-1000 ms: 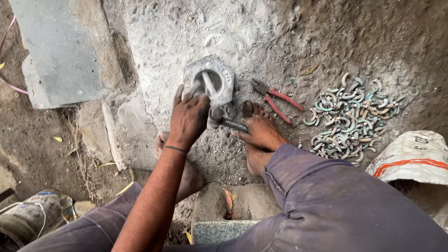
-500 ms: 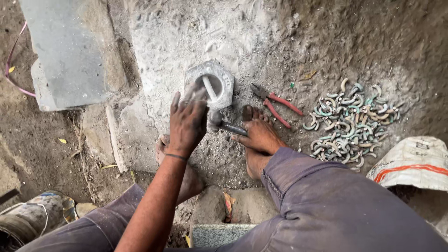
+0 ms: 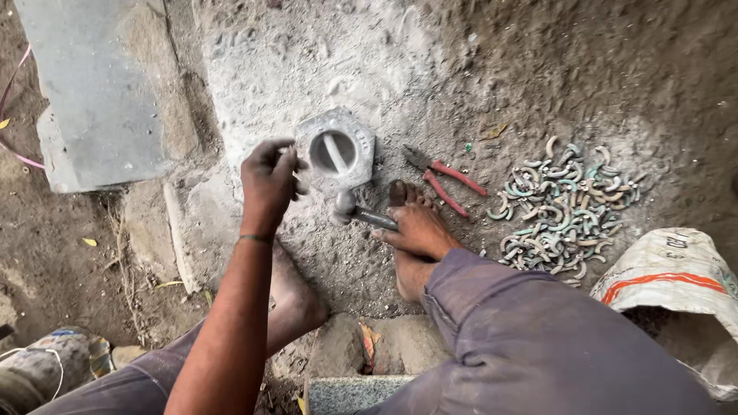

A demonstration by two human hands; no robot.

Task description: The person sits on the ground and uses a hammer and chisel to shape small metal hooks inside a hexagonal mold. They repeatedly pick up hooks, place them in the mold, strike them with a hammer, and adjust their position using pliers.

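Nearest us, our one visible hand, the left hand (image 3: 269, 180), hangs above the dusty ground (image 3: 492, 69) just left of the grey hexagonal metal block (image 3: 336, 150), its grip loosely curled on nothing we can make out; a second ago it lay on that block, and it has since lifted away. The block's round hollow holds one pale rod (image 3: 335, 154), and one hammer (image 3: 361, 214) lies by our two bare feet. Farther right lie one pair of red-handled pliers (image 3: 446, 178), one heap of curved metal bits (image 3: 565, 211) and one white sack (image 3: 676, 277).
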